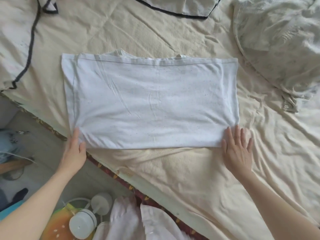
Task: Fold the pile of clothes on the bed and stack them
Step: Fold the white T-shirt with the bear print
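Note:
A white T-shirt [150, 101] lies folded in half on the cream bedsheet [190, 170], its hem laid up over the collar at the far edge. My left hand [75, 149] holds the near left corner, thumb on top and fingers hidden under the cloth. At the near right corner my right hand [237, 149] lies flat with fingers spread, fingertips touching the shirt's edge.
White garments with black trim [29, 49] lie at the far left and top of the bed. A crumpled pale quilt [280, 45] fills the far right. The bed edge [107, 170] runs diagonally; white containers [83, 224] and cloths sit on the floor below.

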